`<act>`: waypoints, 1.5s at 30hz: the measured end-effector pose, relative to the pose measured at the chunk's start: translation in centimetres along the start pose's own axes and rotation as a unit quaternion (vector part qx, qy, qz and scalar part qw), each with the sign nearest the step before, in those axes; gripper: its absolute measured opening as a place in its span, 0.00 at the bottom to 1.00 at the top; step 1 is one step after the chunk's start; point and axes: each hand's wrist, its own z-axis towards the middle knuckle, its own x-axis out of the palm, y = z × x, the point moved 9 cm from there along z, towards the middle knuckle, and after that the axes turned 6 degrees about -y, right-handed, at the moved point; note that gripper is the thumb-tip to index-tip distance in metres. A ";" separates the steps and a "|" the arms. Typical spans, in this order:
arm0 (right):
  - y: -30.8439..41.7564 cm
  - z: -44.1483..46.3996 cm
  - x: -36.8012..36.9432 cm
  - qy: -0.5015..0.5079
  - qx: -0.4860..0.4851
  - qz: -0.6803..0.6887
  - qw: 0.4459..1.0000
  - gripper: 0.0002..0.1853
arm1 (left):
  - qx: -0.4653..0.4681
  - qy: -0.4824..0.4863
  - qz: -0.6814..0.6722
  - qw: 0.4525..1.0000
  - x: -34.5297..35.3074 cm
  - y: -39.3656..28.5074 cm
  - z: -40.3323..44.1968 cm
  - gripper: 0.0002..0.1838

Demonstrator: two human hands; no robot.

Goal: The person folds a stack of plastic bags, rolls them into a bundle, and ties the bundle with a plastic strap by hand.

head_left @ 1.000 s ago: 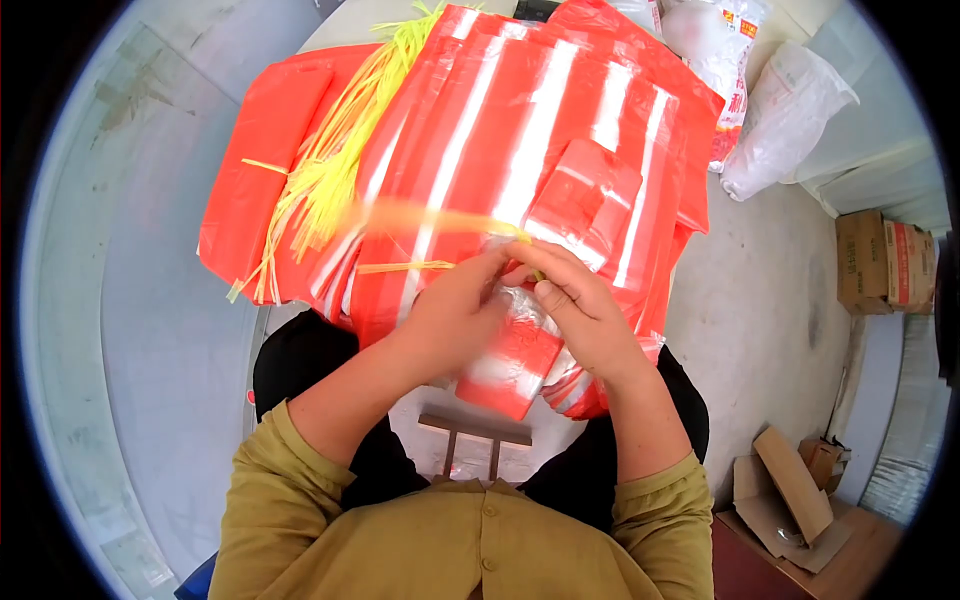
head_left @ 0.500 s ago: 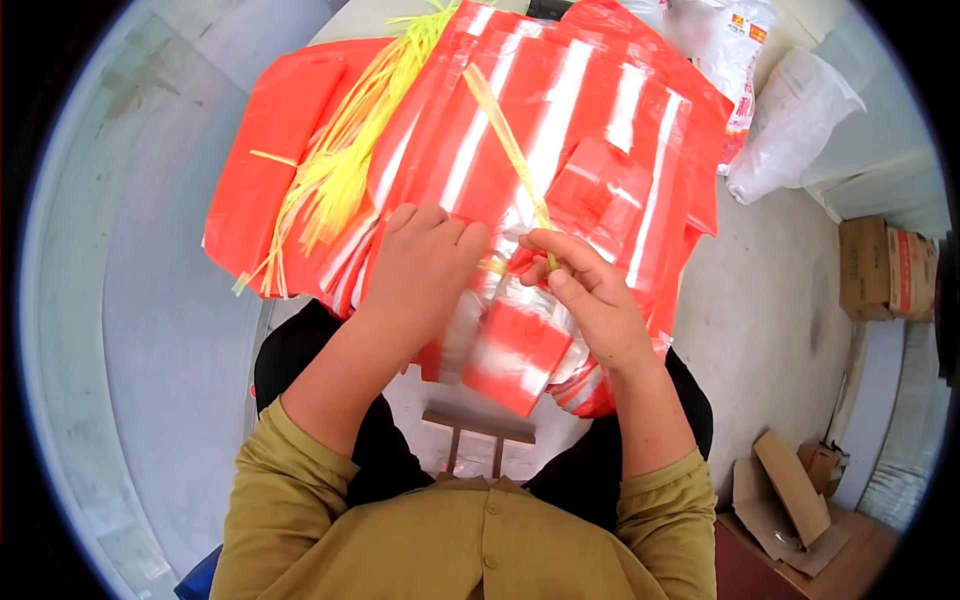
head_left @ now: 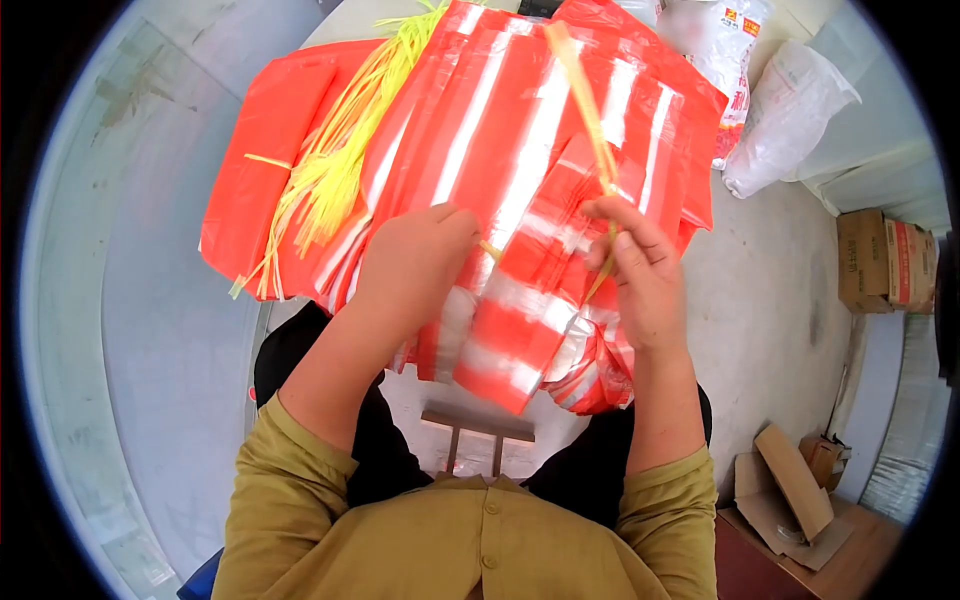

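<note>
My right hand (head_left: pixel 640 265) pinches a yellow strip (head_left: pixel 585 95); one end rises blurred over the pile and the other hangs below the fingers. My left hand (head_left: pixel 415 260) is closed at the left of a folded red and white plastic bundle (head_left: pixel 515 335), with a short yellow end (head_left: pixel 490 250) showing beside its fingers. Whatever lies inside that hand is hidden. Under both hands spreads a big pile of red plastic with white stripes (head_left: pixel 480 120). A bunch of yellow strips (head_left: pixel 345 170) lies on the pile's left part.
A folded red stack (head_left: pixel 265 160) with a yellow strip lies at the left. White sacks (head_left: pixel 790 115) stand at the upper right. Cardboard boxes (head_left: pixel 865 260) are at the right, and an opened carton (head_left: pixel 785 490) sits at the lower right. A small stool (head_left: pixel 475 427) shows between my legs.
My right hand has moved right, away from my left, drawing the yellow strip with it. The hands were together a second ago. The folded bundle between them now shows more of its surface.
</note>
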 end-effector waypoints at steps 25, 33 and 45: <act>-0.2 -1.0 5.3 0.040 -0.049 -0.195 0.979 0.08 | -0.086 0.078 -0.498 0.860 1.7 -2.4 0.2 0.27; -1.1 -1.1 4.0 0.025 -0.045 -0.170 0.984 0.09 | -0.051 0.029 -0.323 0.945 1.7 -3.3 0.7 0.10; 3.9 -3.6 5.8 -0.006 -0.381 -0.434 0.816 0.24 | -0.009 -0.024 -0.305 0.952 1.4 -3.6 0.6 0.03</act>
